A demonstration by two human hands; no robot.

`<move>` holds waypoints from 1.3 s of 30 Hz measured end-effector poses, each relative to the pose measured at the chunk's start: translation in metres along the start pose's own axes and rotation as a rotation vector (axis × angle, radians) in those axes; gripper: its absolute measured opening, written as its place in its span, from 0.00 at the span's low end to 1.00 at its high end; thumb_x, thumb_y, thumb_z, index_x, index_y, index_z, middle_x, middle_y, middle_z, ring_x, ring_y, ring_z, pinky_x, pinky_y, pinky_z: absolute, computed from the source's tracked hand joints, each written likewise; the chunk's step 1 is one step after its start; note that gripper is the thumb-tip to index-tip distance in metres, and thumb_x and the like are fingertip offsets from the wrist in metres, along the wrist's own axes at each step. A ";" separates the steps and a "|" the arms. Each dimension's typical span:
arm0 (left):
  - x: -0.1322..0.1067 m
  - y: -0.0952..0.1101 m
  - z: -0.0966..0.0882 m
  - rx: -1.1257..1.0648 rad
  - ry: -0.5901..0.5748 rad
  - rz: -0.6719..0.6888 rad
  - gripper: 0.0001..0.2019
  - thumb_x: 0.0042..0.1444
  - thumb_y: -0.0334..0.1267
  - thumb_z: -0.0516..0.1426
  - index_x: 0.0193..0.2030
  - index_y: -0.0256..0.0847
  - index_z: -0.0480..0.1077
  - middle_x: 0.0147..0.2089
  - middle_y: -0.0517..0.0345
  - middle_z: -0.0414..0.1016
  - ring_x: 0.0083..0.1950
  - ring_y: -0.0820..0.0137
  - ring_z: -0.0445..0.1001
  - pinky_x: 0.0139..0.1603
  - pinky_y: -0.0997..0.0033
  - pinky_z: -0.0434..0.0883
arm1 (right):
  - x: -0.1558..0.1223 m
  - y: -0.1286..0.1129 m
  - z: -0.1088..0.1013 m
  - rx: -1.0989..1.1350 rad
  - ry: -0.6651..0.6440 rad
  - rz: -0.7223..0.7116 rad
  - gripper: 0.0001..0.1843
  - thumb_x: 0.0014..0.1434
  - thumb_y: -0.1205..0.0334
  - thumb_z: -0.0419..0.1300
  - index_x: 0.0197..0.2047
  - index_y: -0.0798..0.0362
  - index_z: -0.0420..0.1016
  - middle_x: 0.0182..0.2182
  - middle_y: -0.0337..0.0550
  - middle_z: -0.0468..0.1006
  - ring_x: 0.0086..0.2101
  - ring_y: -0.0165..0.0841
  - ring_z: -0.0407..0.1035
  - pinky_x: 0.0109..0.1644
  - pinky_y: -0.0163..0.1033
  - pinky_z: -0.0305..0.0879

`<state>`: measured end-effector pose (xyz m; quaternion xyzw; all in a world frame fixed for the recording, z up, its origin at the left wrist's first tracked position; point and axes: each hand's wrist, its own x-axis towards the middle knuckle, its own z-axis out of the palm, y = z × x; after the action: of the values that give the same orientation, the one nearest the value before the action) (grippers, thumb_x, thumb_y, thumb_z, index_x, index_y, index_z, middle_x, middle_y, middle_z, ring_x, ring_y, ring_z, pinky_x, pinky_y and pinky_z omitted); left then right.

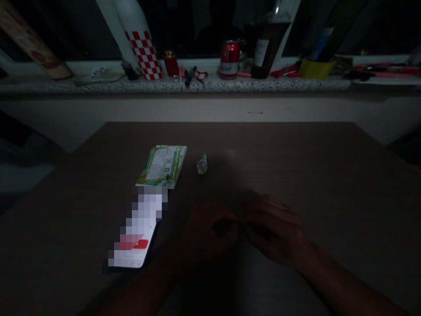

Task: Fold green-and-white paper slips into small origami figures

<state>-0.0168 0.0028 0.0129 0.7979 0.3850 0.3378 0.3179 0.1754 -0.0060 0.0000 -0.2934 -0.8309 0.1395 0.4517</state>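
Observation:
Low over the dark wooden table (pixel 296 175), my left hand (pixel 208 230) and my right hand (pixel 278 230) meet at their fingertips. Thumb and forefinger are pinched together on both. Whatever lies between the fingertips is too dark and small to make out. A small crumpled or folded piece of printed paper (pixel 202 165) sits beyond my left hand. To its left is a green-and-white printed packet or stack of papers (pixel 162 166). Nearest my left forearm lies a lit smartphone (pixel 138 237), its screen partly blurred out.
Behind the table runs a stone windowsill (pixel 204 90). On it stand a red-and-white checkered bottle (pixel 144 52), a small red jar (pixel 170 64), a red can (pixel 229 60), a dark labelled bottle (pixel 268 50) and a yellow container (pixel 317 69). The room is dim.

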 end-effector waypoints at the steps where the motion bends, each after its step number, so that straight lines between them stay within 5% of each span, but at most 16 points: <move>1: 0.000 -0.001 0.001 0.000 0.007 0.010 0.05 0.47 0.28 0.57 0.30 0.39 0.74 0.28 0.59 0.77 0.29 0.73 0.74 0.33 0.74 0.70 | 0.000 0.000 0.000 -0.001 0.000 0.001 0.09 0.53 0.75 0.61 0.38 0.55 0.74 0.29 0.45 0.78 0.32 0.36 0.72 0.37 0.45 0.70; 25: 0.000 0.000 -0.001 0.048 0.080 -0.004 0.03 0.48 0.28 0.58 0.28 0.38 0.73 0.27 0.59 0.76 0.28 0.73 0.73 0.31 0.76 0.68 | -0.003 0.007 -0.001 0.011 0.027 0.121 0.11 0.54 0.72 0.62 0.41 0.53 0.73 0.31 0.44 0.79 0.33 0.35 0.73 0.37 0.43 0.71; 34: 0.001 0.000 -0.002 -0.024 0.027 -0.209 0.04 0.50 0.31 0.59 0.30 0.40 0.75 0.29 0.61 0.79 0.30 0.71 0.76 0.33 0.74 0.70 | -0.009 0.003 0.002 -0.025 0.095 0.228 0.15 0.54 0.67 0.65 0.46 0.51 0.71 0.34 0.43 0.81 0.32 0.34 0.77 0.35 0.35 0.74; 39: 0.001 -0.003 -0.003 -0.253 0.075 -0.345 0.05 0.54 0.36 0.58 0.32 0.39 0.74 0.29 0.60 0.78 0.32 0.70 0.75 0.33 0.74 0.70 | -0.011 0.006 0.005 -0.005 0.105 0.296 0.26 0.54 0.64 0.65 0.56 0.51 0.64 0.42 0.48 0.80 0.38 0.36 0.78 0.39 0.37 0.76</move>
<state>-0.0201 0.0056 0.0122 0.6607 0.4818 0.3537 0.4542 0.1783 -0.0074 -0.0126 -0.4207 -0.7542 0.1873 0.4681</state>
